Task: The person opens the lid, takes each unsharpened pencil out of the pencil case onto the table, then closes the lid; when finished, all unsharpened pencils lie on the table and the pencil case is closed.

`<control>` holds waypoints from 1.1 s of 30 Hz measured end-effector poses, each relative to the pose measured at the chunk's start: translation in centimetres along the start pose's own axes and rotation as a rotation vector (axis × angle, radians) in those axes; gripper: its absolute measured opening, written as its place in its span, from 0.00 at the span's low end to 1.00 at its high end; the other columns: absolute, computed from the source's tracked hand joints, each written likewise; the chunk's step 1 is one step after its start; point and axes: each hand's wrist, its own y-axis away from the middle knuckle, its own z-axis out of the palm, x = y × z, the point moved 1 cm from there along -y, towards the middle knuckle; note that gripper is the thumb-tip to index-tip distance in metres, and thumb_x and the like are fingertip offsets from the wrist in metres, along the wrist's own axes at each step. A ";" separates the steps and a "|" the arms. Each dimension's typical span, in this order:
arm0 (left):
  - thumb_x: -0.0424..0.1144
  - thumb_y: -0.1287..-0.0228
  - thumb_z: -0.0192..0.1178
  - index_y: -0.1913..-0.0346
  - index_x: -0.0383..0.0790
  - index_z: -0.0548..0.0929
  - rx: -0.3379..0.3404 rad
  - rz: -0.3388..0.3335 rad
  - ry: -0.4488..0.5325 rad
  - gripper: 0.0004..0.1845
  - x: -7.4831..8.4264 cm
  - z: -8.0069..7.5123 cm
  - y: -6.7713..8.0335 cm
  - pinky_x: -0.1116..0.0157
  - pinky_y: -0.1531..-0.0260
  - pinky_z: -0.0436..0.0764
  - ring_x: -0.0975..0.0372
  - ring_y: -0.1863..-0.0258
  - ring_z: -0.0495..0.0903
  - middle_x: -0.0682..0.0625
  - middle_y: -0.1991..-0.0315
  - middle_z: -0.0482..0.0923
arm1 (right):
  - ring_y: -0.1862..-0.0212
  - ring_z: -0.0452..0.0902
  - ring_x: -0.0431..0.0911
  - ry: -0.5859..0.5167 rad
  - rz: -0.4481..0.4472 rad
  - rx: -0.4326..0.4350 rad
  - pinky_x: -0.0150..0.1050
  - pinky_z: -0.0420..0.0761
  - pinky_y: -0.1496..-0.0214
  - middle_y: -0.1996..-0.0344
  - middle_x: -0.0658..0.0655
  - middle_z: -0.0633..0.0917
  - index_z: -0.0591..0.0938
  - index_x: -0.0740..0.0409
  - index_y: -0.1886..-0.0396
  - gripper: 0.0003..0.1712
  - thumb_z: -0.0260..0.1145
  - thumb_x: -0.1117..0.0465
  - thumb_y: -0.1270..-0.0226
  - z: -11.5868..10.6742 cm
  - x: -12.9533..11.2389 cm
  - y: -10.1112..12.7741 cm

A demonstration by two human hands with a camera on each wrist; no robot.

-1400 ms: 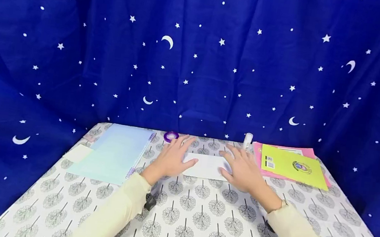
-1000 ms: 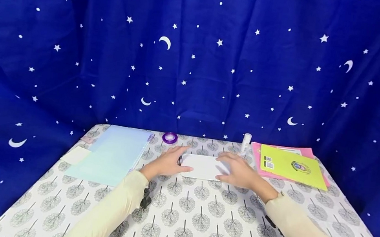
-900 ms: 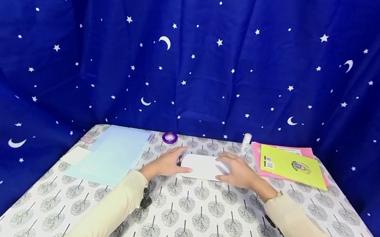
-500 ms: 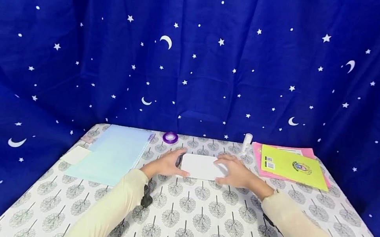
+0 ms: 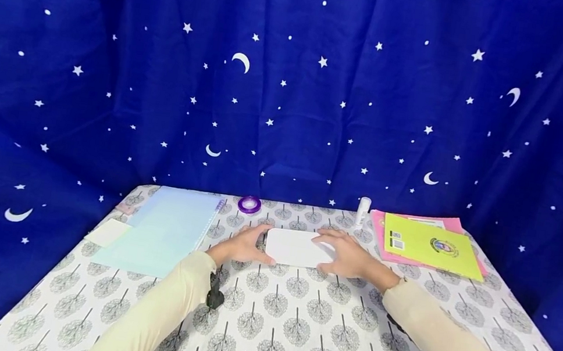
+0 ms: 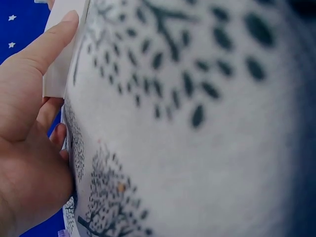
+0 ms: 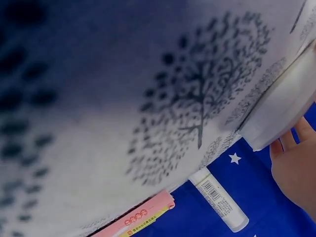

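Draped behind our table hangs a deep blue cloth with white stars and crescent moons [image 5: 293, 83], and the table itself wears a pale tablecloth printed with grey trees [image 5: 294, 329]. Our left hand [image 5: 243, 245] grasps the left end of the white rounded rectangular paper packet [image 5: 296, 247], thumb along its edge in the left wrist view, while our right hand [image 5: 348, 255] grasps the right end with fingers curled around it. A second earlier both hands lay flatter and further out on the packet; now they have drawn nearer to us and closed in on its ends, and the packet sits lifted at mid-table. Left of it lies the pale blue spiral-bound notebook [image 5: 164, 231], behind it the purple tape roll [image 5: 249, 204] and white glue stick [image 5: 363, 210], to the right the yellow-green booklet on pink sheets [image 5: 431, 246].
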 end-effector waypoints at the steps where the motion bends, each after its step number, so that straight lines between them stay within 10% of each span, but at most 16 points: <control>1: 0.60 0.56 0.76 0.22 0.51 0.55 0.000 -0.005 0.007 0.59 0.0 0.0 0.0 0.37 0.35 0.61 0.47 0.29 0.58 0.43 0.28 0.63 | 0.28 0.58 0.66 0.001 0.000 0.007 0.73 0.52 0.32 0.28 0.63 0.68 0.78 0.53 0.36 0.37 0.76 0.48 0.47 0.1 0.1 0.0; 33: 0.57 0.61 0.80 0.23 0.51 0.58 0.046 -0.027 -0.003 0.61 0.2 0.4 -0.1 0.38 0.35 0.62 0.48 0.31 0.61 0.46 0.29 0.67 | 0.40 0.75 0.59 0.027 -0.020 0.062 0.66 0.69 0.37 0.31 0.58 0.72 0.82 0.50 0.40 0.36 0.75 0.41 0.47 0.1 0.2 0.0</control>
